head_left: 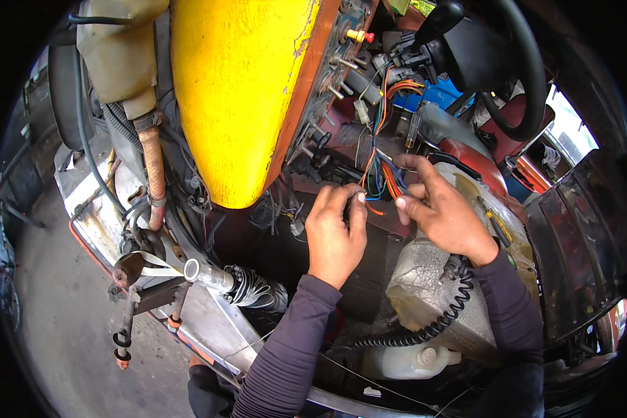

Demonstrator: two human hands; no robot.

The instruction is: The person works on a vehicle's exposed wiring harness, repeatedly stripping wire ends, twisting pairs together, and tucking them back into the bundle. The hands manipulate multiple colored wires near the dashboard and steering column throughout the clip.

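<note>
A bundle of coloured wires [376, 171] hangs down beside a panel of switches [338, 87] on the edge of a yellow dashboard body [230, 83]. My left hand [336, 237] has its thumb and fingertips pinched at the end of a thin wire at the bundle's lower left. My right hand [439, 216] grips the orange, red and blue wires, its index finger raised behind them and its thumb against them.
A black steering wheel [533, 90] is at upper right. A worn padded cover [428, 292] and coiled black cable [425, 334] sit below my right hand, near a translucent jug [411, 362]. Hoses [153, 174] and metal fittings [129, 272] are at left, above a concrete floor [76, 327].
</note>
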